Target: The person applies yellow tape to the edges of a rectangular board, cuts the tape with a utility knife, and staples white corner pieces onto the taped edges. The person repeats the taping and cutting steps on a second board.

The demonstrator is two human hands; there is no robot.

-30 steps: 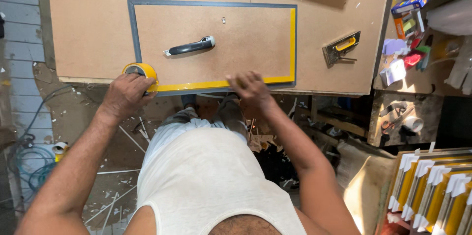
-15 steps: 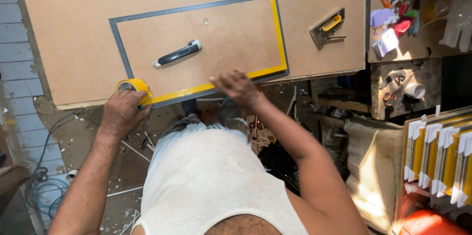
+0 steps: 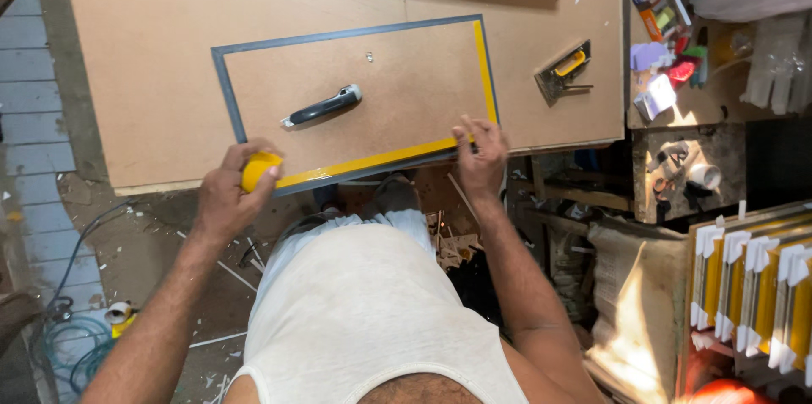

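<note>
A brown board panel [image 3: 372, 99] with a grey frame lies on a larger fibreboard sheet [image 3: 152, 40]. Yellow tape [image 3: 364, 163] runs along its near edge and up its right edge. My left hand [image 3: 227, 192] is shut on a yellow tape roll [image 3: 256, 170] at the panel's near left corner. My right hand [image 3: 480, 154] presses its fingers on the tape at the near right corner. A black and grey utility knife [image 3: 321, 105] rests on the middle of the panel.
A staple gun with a yellow handle [image 3: 562, 71] lies right of the panel. A cluttered shelf [image 3: 677, 32] stands at the far right, framed panels [image 3: 753, 285] lean below it. Hose and debris [image 3: 76, 336] cover the floor at left.
My right hand has slid rightward along the near tape strip to the right corner. My left hand stays on the roll at the left corner. The camera view has shifted.
</note>
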